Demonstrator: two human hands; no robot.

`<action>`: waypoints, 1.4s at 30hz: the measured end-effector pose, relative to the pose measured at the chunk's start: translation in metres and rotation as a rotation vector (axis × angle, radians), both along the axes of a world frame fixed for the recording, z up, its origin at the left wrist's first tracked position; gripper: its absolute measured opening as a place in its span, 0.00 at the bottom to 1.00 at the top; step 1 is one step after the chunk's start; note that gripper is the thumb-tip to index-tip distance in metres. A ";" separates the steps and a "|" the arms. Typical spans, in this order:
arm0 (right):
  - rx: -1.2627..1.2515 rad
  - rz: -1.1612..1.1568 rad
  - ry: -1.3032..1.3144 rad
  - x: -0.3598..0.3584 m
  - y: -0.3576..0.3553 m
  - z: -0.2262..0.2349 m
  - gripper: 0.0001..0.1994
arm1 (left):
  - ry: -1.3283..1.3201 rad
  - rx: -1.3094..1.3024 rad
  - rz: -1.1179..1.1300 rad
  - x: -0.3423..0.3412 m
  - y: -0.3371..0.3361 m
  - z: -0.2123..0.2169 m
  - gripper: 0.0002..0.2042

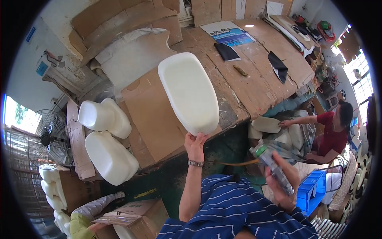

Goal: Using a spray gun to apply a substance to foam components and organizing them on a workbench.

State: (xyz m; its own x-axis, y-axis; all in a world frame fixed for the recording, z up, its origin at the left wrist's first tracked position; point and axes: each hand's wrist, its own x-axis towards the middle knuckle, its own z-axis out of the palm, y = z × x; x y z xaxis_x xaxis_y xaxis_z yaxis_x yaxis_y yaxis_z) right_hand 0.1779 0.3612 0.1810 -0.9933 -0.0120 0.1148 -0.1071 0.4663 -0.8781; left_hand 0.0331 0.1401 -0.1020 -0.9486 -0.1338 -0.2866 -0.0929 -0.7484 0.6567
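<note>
A long cream-white moulded piece (191, 91), shaped like a seat cushion with rounded ends, lies over the cardboard-covered table. My left hand (195, 146) pinches its near end, thumb on top. Raised at the right, my right hand (284, 179) is wrapped round a grey hand-held tool (276, 169) with a green part near its head; its exact kind is unclear. The tool is apart from the cushion. Two stacks of similar moulded pieces, one farther back (105, 116) and one nearer (111, 157), rest on the table's left side.
Black sheets (227, 52) and a small brown object (240, 71) lie on the cardboard tabletop (254, 85). At right, a person in red (332, 133) touches another cream piece. A blue crate (311, 191), a fan (47, 137) and a cardboard box (137, 215) stand around; another person shows lower left.
</note>
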 end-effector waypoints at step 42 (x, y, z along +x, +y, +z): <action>0.119 -0.192 0.127 0.000 0.026 -0.011 0.29 | 0.032 0.005 -0.043 0.003 -0.005 0.001 0.18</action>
